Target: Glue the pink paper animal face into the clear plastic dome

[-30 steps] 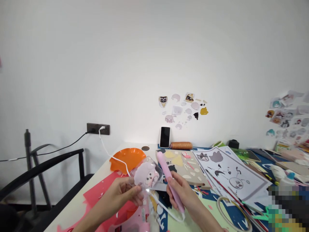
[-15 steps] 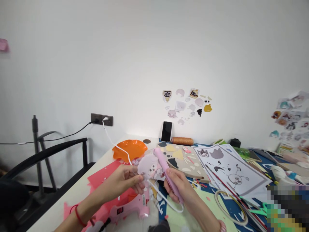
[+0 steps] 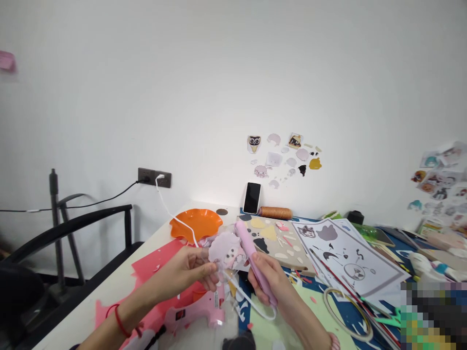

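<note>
Left hand (image 3: pixel 189 270) raised over the near edge of the table (image 3: pixel 120 296), fingers pinched on the lower edge of a pale pink cartoon cutout (image 3: pixel 226 250) under a clear film — held upright, facing the camera, just above the tabletop. Right hand (image 3: pixel 268 282) wrapped around a pink pen-shaped tool (image 3: pixel 253 265), tilted so its rounded end points up and to the left and lies against the right edge of the cutout. White cord (image 3: pixel 251 304) looping from the tool's lower end under both hands. Thin red string (image 3: pixel 118 322) around the left wrist. Beneath the hands, a pink glue gun (image 3: pixel 193 311) lying on red paper sheets (image 3: pixel 153 265). Behind the cutout, an orange wavy-rimmed dish (image 3: pixel 197 223), and to the right of it a tan board (image 3: pixel 288 253) dotted with small paper shapes. Farther back, a dark phone (image 3: pixel 252 197) propped upright against the wall, a spool of brown twine (image 3: pixel 275 212) just beside it. At right, a printed sheet of grey and black parts (image 3: pixel 343 253) — near it a coil of pale tape (image 3: pixel 348 311). Stickers (image 3: pixel 284 155) on the wall above the phone; a black chair (image 3: pixel 73 233) at left.
</note>
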The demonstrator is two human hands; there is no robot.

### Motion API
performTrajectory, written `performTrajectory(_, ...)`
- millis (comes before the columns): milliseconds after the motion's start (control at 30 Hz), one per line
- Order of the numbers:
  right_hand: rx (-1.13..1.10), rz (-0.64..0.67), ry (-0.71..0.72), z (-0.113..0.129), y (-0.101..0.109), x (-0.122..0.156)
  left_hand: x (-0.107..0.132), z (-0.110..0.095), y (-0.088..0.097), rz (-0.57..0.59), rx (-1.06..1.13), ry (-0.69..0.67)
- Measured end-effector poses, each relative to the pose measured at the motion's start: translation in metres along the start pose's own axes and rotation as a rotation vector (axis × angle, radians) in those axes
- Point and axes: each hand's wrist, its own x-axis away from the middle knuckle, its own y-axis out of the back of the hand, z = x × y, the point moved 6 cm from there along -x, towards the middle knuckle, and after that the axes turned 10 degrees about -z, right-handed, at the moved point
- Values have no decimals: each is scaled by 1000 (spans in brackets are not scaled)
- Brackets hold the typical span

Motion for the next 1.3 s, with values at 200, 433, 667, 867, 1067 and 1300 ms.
performTrajectory(200,-15,-19,70,6,-1,2,1,2,0,12,11,-12)
performTrajectory(433,-32,-104,117,4,-1,4,-3,4,0,-36,53,-11)
performTrajectory(667,-68,-179,47,1,0,4,1,0,-3,-117,91,29)
performTrajectory(867,-79,-217,38,-4,4,1,4,-5,-5,-101,87,33)
performTrajectory(1067,-91,-224,58,-6,4,1,0,4,-3,-114,95,63)
performTrajectory(1300,-61,-221,61,-7,3,-1,-6,18,0,-148,81,50)
